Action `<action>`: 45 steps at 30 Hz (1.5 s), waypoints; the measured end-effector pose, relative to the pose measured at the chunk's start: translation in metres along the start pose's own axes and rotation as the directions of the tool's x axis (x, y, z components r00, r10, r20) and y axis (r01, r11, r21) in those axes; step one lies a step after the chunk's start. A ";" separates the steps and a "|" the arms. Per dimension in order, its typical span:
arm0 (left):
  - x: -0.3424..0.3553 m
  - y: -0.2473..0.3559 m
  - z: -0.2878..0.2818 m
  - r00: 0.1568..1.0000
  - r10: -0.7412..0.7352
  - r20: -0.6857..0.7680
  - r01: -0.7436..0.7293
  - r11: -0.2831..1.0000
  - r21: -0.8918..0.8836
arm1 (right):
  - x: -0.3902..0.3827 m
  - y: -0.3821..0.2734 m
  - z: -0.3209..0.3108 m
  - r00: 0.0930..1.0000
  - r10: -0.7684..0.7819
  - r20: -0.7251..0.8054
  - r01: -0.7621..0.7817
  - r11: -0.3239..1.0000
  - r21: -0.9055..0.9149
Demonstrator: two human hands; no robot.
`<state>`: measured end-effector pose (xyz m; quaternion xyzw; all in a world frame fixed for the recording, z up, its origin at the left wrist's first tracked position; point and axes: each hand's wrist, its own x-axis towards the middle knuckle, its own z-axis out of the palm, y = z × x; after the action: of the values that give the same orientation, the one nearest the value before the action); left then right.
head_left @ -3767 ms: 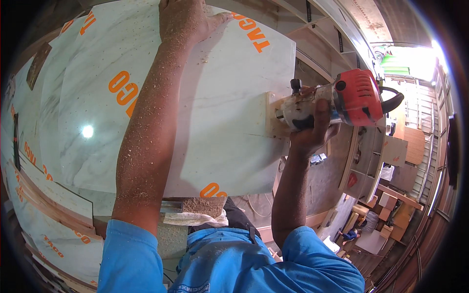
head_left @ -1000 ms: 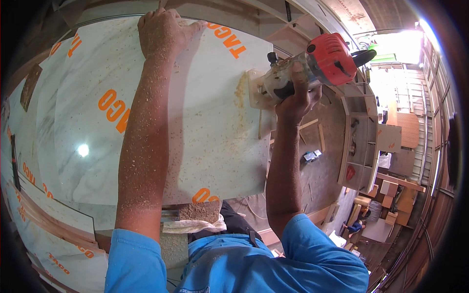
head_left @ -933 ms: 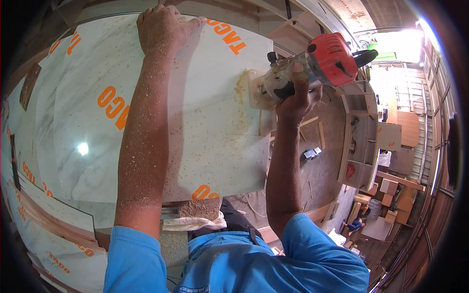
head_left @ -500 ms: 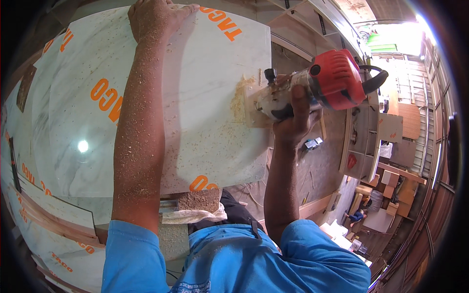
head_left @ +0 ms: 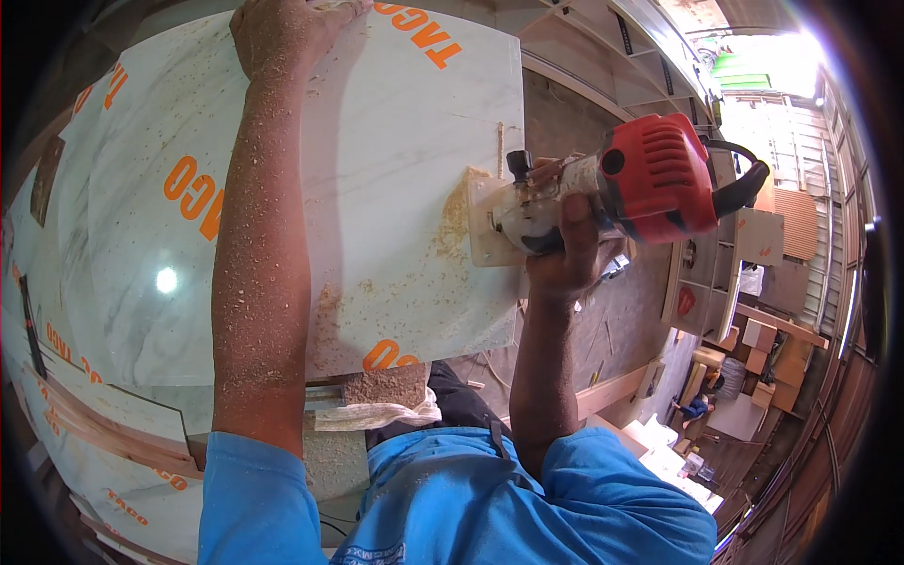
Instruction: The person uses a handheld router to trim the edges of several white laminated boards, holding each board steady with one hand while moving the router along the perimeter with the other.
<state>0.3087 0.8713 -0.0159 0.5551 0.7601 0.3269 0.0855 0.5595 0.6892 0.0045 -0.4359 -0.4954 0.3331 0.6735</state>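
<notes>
A white marble-patterned board (head_left: 405, 188) with orange print lies in front of me, dusted with wood shavings. At its far edge, my left hand (head_left: 282, 38) grips the board, thumb stretched to the right; the fingertips are out of sight. My right hand (head_left: 570, 250) is wrapped round a red and silver trim router (head_left: 659, 179), held on its side with the motor pointing right. The router's clear square base (head_left: 485, 221) sits over the board's right edge. Beyond it, a short shavings-filled line (head_left: 501, 151) runs along that edge. Shavings (head_left: 457, 217) are heaped left of the base.
More marble-patterned panels (head_left: 122, 443) are stacked at left. Below the near edge are a dusty block (head_left: 386, 384) and a pale cloth (head_left: 377, 414). White cabinet frames (head_left: 640, 47) stand far right. Another person (head_left: 695, 408) is near stacked boards (head_left: 772, 367) at right.
The router and my right hand have come a little nearer to me along the board's right edge. More of the line beyond the base shows. My left hand stays at the far edge.
</notes>
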 end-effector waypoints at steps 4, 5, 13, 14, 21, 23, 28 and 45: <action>0.001 -0.005 0.007 0.992 0.060 -0.112 -0.058 0.998 0.020 | -0.004 -0.002 0.008 0.997 -0.008 -0.078 0.011 0.999 0.036; 0.002 -0.006 0.006 0.992 0.063 -0.106 -0.061 0.998 0.021 | -0.004 -0.001 0.007 0.998 -0.020 -0.053 0.022 0.999 0.031; 0.004 -0.009 0.010 0.987 0.087 -0.138 -0.090 0.996 -0.017 | -0.005 0.001 0.002 1.000 -0.031 -0.004 0.031 1.000 -0.004; 0.004 -0.008 0.010 0.988 0.082 -0.131 -0.085 0.996 -0.015 | -0.006 0.001 0.001 0.999 -0.036 -0.015 0.036 0.999 -0.011; 0.004 -0.009 0.006 0.993 0.056 -0.102 -0.056 0.998 0.006 | -0.020 0.010 0.001 0.998 -0.063 -0.001 0.063 0.996 0.067; 0.004 -0.003 0.001 1.000 0.019 -0.024 -0.019 1.000 0.006 | -0.024 0.018 -0.007 0.992 -0.123 0.019 0.123 0.992 -0.013; 0.004 0.002 -0.004 1.000 -0.008 0.027 0.008 1.000 0.004 | -0.028 0.017 -0.006 0.984 -0.170 0.055 0.176 0.977 -0.117; 0.008 -0.012 0.003 0.997 0.078 0.009 -0.078 0.997 -0.004 | -0.001 0.018 0.008 0.975 -0.217 0.036 0.220 0.968 -0.124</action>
<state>0.2978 0.8781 -0.0238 0.5857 0.7368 0.3289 0.0769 0.5512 0.6975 -0.0110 -0.4170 -0.5679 0.2294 0.6716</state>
